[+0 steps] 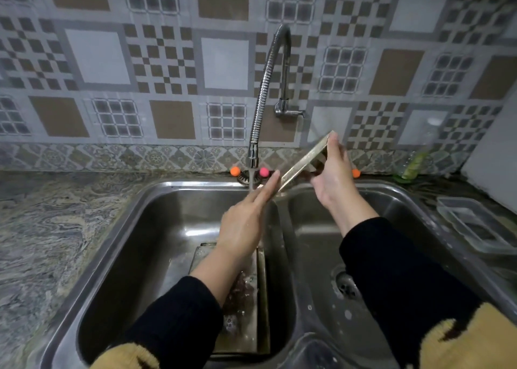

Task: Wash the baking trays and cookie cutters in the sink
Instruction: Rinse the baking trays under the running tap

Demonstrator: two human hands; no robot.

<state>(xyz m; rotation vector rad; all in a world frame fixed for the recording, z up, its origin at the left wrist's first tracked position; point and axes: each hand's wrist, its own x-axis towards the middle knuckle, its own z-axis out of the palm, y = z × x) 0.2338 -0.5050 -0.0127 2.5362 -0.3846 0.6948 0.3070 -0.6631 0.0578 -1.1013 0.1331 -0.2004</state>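
Two hands work one gold tray (303,163): our right hand (333,173) grips it tilted toward the tap stream (253,180) so water drains; our left hand (246,223) rubs it, fingers straight.

- The flexible chrome faucet hose (264,89) arches down from the wall to just above the left basin's back rim, and its running stream (253,180) falls beside the left hand (246,223).
- The small gold-coloured metal tray (303,163), held tilted by the right hand (333,178), fills the space over the divider of the double stainless steel sink (156,201).
- A larger flat metal baking tray (253,298) covers much of the left basin floor; bare steel shows to its left.
- The right basin floor around the round drain (345,286) is unoccupied, though the right forearm crosses above it.
- A clear plastic container (475,223) lies on the right counter, with a green bottle (414,164) behind it.
- The grey marbled stone counter (56,229) to the left lies bare.
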